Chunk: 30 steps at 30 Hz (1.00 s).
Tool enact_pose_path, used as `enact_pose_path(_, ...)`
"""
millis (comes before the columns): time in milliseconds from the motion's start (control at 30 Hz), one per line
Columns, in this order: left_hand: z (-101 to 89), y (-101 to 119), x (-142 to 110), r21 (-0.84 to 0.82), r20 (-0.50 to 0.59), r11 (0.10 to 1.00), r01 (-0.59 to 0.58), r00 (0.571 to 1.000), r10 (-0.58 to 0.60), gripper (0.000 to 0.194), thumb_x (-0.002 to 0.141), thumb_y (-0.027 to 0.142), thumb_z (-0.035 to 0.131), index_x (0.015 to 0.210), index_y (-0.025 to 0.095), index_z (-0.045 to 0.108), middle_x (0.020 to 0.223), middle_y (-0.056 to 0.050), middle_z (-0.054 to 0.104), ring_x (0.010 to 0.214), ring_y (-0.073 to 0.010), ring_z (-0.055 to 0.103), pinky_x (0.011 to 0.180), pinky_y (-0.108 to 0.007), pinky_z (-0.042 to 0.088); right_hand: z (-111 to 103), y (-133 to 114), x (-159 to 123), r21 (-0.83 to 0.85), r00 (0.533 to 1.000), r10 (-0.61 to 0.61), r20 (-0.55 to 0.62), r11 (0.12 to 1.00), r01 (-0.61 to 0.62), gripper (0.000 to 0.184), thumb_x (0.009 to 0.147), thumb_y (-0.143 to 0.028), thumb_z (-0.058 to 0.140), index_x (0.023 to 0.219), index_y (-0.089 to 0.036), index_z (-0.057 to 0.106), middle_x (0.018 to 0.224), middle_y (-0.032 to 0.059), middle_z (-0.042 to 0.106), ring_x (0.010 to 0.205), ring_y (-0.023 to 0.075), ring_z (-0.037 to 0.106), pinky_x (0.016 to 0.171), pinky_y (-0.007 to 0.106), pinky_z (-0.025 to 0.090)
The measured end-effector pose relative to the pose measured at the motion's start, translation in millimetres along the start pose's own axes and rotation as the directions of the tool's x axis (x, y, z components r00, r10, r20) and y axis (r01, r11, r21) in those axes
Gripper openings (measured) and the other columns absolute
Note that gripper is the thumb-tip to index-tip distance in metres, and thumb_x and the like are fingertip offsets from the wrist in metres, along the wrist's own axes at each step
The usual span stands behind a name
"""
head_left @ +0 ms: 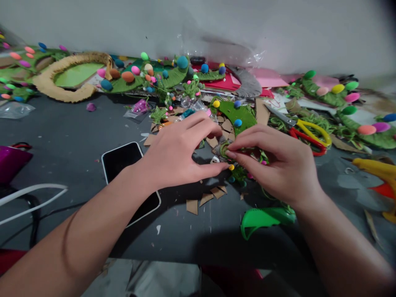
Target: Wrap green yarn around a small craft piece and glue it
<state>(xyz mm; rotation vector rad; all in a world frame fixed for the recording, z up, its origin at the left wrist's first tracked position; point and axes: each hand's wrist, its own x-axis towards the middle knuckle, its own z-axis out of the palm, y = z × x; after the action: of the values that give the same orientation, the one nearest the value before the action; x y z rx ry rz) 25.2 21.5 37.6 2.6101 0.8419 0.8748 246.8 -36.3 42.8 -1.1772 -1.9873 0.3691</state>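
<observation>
Between my two hands is a small grey piece, apparently wrapped in yarn (220, 150), with green yarn wound on its middle. My left hand (176, 150) curls over it from the left, fingers bent at its top and thumb stretched along its lower side. Thumb and forefinger of my right hand (274, 161) pinch together at the green part. Exactly what lies between those fingertips is hidden. Under the hands lie green yarn bits with small coloured pom-poms (238, 175). Cardboard scraps (206, 199) are scattered just below.
A phone (122, 160) lies partly under my left forearm. Scissors (309, 130) with yellow and red handles rest at right, near a yellow glue gun (375, 171). A green plastic tool (266, 218) is by my right wrist. Decorated wreath shapes (71, 78) line the wall.
</observation>
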Motion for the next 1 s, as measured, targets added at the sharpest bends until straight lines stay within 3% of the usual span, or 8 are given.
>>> enact_pose_path(267, -0.7, 0, -1, 0.031, 0.025, 0.999, 0.023, 0.999, -0.024, 0.035, 0.087, 0.039, 0.076, 0.114, 0.021, 0.063, 0.119, -0.007, 0.069, 0.104, -0.0235, 0.068, 0.082, -0.033, 0.051, -12, 6, 0, 0.017, 0.981, -0.121, 0.152, 0.993, 0.119, 0.032, 0.095, -0.005, 0.057, 0.117, -0.018, 0.076, 0.116, 0.0078, 0.068, 0.105, 0.0145, 0.068, 0.087, 0.026, 0.056)
enact_pose_path(600, -1.2, 1, -1, 0.019, 0.037, 0.999, 0.046, 0.998, -0.046, 0.036, 0.087, 0.040, 0.077, 0.115, 0.021, 0.064, 0.117, -0.005, 0.070, 0.106, -0.0237, 0.068, 0.085, -0.034, 0.052, -3, 9, -1, -0.040, 0.984, -0.175, -0.025, 0.984, 0.173, 0.015, 0.094, -0.007, 0.068, 0.104, -0.016, 0.073, 0.098, 0.0042, 0.073, 0.092, 0.0129, 0.069, 0.081, 0.026, 0.054)
enact_pose_path(833, -0.4, 1, -1, 0.012, 0.019, 1.000, 0.029, 0.999, -0.029, 0.034, 0.087, 0.038, 0.078, 0.113, 0.021, 0.064, 0.116, -0.004, 0.070, 0.102, -0.0223, 0.068, 0.082, -0.034, 0.051, -2, 7, -1, -0.107, 0.978, -0.210, -0.004, 0.972, 0.208, 0.016, 0.097, -0.010, 0.063, 0.102, -0.019, 0.075, 0.103, 0.0069, 0.070, 0.093, 0.0146, 0.069, 0.081, 0.026, 0.057)
enact_pose_path(1000, -1.0, 1, -1, 0.015, 0.020, 0.999, 0.031, 0.999, -0.032, 0.035, 0.086, 0.038, 0.078, 0.114, 0.020, 0.064, 0.117, -0.005, 0.069, 0.104, -0.0231, 0.068, 0.082, -0.034, 0.051, -8, 9, -1, -0.060, 0.974, -0.212, 0.079, 0.974, 0.216, 0.024, 0.097, -0.008, 0.058, 0.111, -0.016, 0.076, 0.112, 0.0102, 0.069, 0.100, 0.0151, 0.069, 0.086, 0.026, 0.058)
